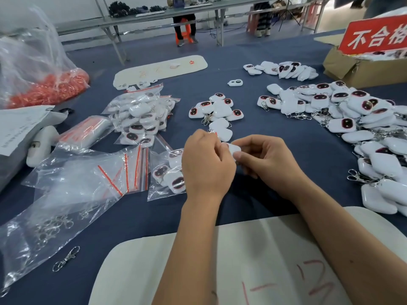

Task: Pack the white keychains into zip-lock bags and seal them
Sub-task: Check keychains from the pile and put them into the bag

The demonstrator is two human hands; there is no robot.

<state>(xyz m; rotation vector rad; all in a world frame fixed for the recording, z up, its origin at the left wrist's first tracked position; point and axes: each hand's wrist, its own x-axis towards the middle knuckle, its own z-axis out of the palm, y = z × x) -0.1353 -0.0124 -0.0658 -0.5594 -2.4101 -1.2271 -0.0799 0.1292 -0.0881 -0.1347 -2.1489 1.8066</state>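
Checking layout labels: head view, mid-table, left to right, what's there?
Orange ring bag → packed zip-lock pile → small keychain cluster → big loose keychain heap → cardboard box.

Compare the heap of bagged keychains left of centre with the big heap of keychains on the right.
The bagged keychains sit inside clear zip-lock bags with red strips; the loose keychains lie bare on the blue tablecloth. The bagged heap is smaller and compact; the loose heap is larger and sprawls toward the right edge. Both hold white keychains with dark faces.
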